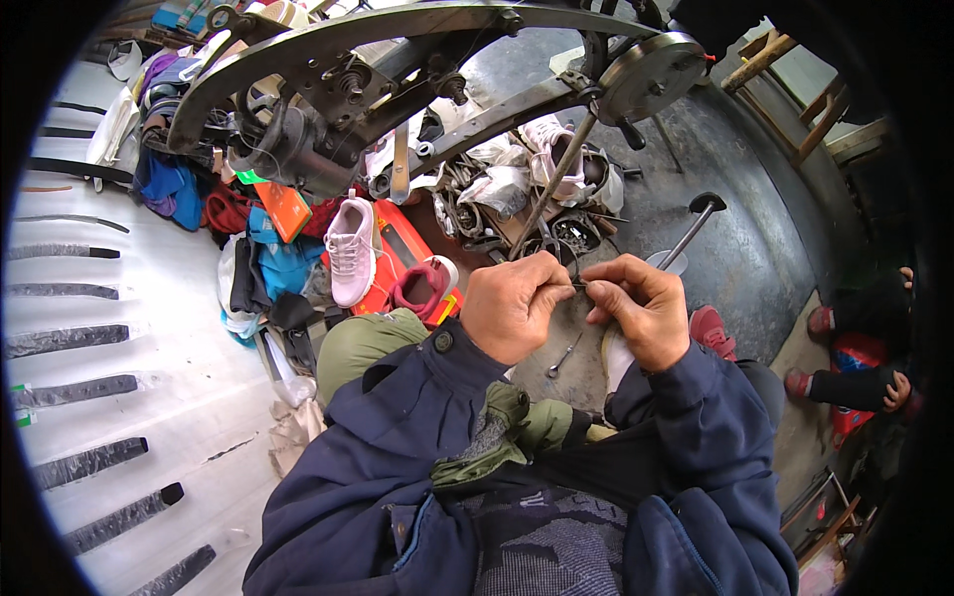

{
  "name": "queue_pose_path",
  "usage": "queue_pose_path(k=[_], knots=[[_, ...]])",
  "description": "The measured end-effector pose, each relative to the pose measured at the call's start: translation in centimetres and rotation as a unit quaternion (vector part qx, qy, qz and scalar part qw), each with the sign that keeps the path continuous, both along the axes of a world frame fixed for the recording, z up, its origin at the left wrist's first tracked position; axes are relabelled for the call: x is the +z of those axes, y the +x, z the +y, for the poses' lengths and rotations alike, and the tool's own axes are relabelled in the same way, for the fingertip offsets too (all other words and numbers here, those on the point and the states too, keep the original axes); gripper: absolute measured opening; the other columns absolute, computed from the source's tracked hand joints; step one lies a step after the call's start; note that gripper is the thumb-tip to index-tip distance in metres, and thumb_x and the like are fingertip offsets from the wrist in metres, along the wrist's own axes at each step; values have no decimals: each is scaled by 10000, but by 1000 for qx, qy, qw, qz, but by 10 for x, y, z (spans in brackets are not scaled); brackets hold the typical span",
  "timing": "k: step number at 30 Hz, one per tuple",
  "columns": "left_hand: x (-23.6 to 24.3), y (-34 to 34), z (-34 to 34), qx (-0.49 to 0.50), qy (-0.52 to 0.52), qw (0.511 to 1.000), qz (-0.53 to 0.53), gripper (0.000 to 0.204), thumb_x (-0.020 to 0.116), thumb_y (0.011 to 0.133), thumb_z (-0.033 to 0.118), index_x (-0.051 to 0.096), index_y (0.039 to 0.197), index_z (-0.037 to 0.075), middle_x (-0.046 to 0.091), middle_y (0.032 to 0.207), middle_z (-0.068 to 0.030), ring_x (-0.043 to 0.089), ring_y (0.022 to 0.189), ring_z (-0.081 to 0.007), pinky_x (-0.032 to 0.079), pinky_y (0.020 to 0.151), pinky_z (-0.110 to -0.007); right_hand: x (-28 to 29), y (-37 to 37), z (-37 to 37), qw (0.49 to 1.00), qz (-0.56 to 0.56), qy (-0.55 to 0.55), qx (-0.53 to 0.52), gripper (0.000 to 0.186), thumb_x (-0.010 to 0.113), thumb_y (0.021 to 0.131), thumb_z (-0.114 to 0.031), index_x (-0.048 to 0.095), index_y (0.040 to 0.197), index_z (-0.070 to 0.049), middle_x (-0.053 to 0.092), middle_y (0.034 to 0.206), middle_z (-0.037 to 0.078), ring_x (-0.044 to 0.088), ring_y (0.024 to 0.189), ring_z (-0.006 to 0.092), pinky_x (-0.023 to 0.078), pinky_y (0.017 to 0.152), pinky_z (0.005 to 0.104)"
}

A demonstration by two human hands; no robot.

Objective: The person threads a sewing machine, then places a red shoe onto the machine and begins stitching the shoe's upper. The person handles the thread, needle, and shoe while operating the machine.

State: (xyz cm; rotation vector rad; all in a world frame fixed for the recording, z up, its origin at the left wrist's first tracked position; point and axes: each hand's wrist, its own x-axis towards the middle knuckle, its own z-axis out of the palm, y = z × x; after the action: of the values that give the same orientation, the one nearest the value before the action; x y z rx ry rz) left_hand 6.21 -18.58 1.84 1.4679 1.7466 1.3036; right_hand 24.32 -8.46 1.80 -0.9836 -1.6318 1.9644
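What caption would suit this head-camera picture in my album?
Left hand and right hand pinch close together, pink shoe at left, metal machine beyond.

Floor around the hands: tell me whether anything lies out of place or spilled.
One slim metal tool lies loose on the floor, below the left hand and right hand in the picture, apart from the jumbled heap of metal pieces and plastic beyond them, so it looks stray. No spill is evident.

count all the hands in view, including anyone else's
4: the wearer's left hand and right hand near the centre; another person's lower hand and upper hand, far right. Others may be hidden.
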Motion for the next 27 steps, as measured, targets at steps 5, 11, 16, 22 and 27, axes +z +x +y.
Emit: queue_pose_path(k=[5, 11, 16, 22, 27], knots=[[-2, 2, -1, -14, -18, 1000, -6, 87, 749, 884, 52, 663, 883, 43, 678, 777, -139, 705, 715, -356, 526, 613, -398, -3, -3, -2, 994, 3, 113, -2, 80, 692, 996, 27, 731, 1065, 25, 716, 907, 56, 666, 706, 94, 544, 641, 244], [-3, 3, -2, -17, -34, 999, -15, 87, 745, 892, 50, 658, 888, 42, 674, 760, -151, 701, 705, -363, 522, 607, -400, -2, 0, -2, 998, -22, 63, 22, 63, 668, 1011, 25, 686, 1071, 19, 703, 943, 51, 673, 731, 92, 547, 649, 242], [-3, 1, -4, -22, -44, 999, -22, 79, 737, 901, 46, 658, 900, 41, 671, 751, -165, 699, 699, -371, 521, 605, -400, -6, 1, -2, 999, 17, -26, 15, 151, 645, 990, 79, 676, 1129, 31, 710, 999, 47, 686, 794, 101, 555, 711, 250], [-5, 2, -4, -20, -48, 998, -41, 82, 738, 905, 45, 657, 902, 37, 663, 736, -171, 697, 680, -369, 515, 597, -395, -10, 0, -1, 997, 75, 1, 32, 242, 617, 963, 129, 672, 1185, 50, 680, 1057, 60, 702, 868, 134, 563, 788, 263], [-5, 2, -3, -24, -48, 997, -49, 82, 738, 907, 43, 657, 899, 35, 657, 730, -169, 695, 676, -368, 511, 593, -389, -8, -1, 0, 995, 17, 93, 40, 200, 623, 947, 140, 688, 1117, 57, 667, 1029, 64, 710, 869, 139, 569, 775, 271]])
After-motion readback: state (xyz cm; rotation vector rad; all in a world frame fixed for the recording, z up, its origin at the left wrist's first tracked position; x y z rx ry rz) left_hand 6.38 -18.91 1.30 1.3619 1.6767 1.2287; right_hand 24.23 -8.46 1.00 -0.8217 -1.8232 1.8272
